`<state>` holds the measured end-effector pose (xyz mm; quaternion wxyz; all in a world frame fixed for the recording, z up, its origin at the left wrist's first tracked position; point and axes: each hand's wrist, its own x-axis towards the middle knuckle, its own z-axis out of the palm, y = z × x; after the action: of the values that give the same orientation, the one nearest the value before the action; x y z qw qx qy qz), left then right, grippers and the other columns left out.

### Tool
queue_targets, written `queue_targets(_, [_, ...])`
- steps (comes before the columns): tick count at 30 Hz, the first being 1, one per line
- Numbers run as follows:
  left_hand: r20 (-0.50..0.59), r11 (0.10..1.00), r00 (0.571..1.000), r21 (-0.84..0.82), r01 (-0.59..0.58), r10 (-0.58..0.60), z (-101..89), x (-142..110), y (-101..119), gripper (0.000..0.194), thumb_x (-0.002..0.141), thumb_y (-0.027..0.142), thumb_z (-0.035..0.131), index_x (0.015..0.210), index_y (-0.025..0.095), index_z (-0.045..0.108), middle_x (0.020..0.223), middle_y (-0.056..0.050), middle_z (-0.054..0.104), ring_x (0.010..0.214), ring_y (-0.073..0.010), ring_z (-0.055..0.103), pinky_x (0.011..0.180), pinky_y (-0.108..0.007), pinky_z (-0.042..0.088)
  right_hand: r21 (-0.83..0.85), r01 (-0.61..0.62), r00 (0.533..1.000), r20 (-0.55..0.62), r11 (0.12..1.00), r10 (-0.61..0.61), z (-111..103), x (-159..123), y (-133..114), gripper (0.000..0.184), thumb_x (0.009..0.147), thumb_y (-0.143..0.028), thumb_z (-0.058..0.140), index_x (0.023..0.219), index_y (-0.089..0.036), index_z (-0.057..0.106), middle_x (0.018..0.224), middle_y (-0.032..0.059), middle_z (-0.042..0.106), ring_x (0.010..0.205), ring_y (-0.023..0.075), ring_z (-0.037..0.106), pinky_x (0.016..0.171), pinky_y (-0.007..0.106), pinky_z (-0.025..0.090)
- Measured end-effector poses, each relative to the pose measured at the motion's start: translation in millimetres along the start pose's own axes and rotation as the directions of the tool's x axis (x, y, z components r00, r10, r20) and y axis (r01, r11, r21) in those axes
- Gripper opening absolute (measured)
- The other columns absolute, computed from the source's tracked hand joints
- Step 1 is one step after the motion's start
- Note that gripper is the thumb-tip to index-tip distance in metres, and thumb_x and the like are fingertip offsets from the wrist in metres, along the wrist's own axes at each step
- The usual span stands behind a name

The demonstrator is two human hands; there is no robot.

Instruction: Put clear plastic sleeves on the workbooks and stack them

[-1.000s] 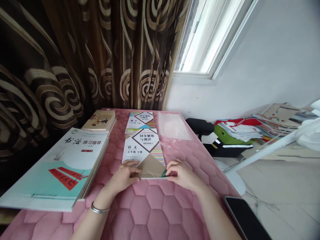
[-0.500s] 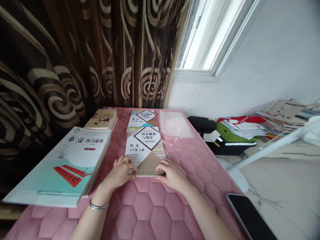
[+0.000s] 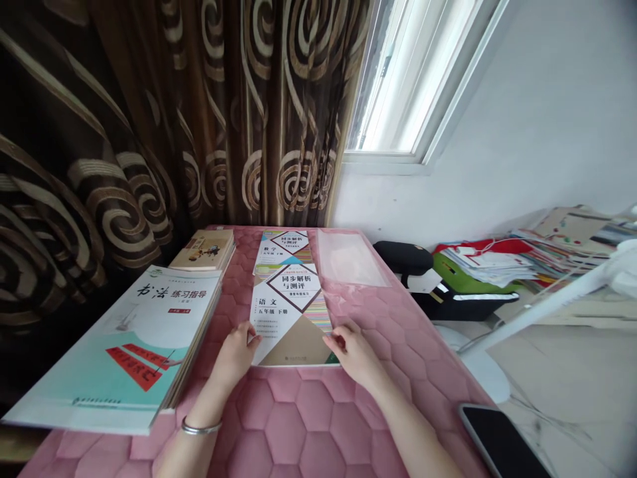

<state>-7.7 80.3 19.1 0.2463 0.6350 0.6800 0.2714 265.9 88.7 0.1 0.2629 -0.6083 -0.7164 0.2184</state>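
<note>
Book [image 3: 291, 318] flat on bench [image 3: 301, 431], midway between side edges. My left hand [image 3: 239, 352] and right hand [image 3: 355, 355] touch its sides; can't tell if either grip pinches.

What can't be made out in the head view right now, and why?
Front workbook: smallest cover lines, head view, too small to read.
Rear workbook: lower part, head view, hidden by the front workbook.
Left hand and right hand: any fingertips beneath the front workbook, head view, hidden by its cover.
Phone: near end, head view, cut off by the bottom edge.
</note>
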Motion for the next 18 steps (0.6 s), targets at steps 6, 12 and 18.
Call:
queue_targets(6, [0.009,0.864,0.995,-0.495,0.093,-0.102,12.7,0.8,6.8,0.006,0.072,0.020,0.054,0.078,0.020,0.052,0.079,-0.001,0.065,0.073,-0.0169,0.061,0.069,-0.027,0.044,-0.101,-0.178,0.976,-0.143,0.979,0.163,15.4,19.4,-6.3,0.033,0.089,-0.042,0.041,0.096,-0.014,0.056,0.103,0.0178,0.062,0.097,0.0273,0.059,0.073,0.032,0.045])
queue_targets(12, [0.291,0.461,0.954,-0.838,0.291,-0.074,1.6,-4.4,7.1,0.039,0.055,0.039,0.075,0.078,0.019,0.051,0.070,0.002,0.063,0.057,-0.0134,0.058,0.054,-0.025,0.045,0.024,-0.219,0.975,-0.027,0.976,0.219,1.5,22.7,-4.3,0.037,0.088,-0.049,0.038,0.075,-0.019,0.055,0.086,0.0124,0.067,0.084,0.0249,0.064,0.064,0.030,0.046])
queue_targets(18, [0.119,0.691,0.982,-0.698,0.186,-0.144,8.2,5.4,-8.4,0.030,0.059,0.028,0.068,0.087,0.019,0.060,0.088,-0.004,0.068,0.077,-0.0194,0.064,0.069,-0.030,0.049,0.476,-0.353,0.931,0.262,0.805,0.253,7.4,16.3,-17.8,0.036,0.085,-0.055,0.039,0.088,-0.022,0.052,0.062,0.0004,0.062,0.041,0.0153,0.056,0.034,0.024,0.035])
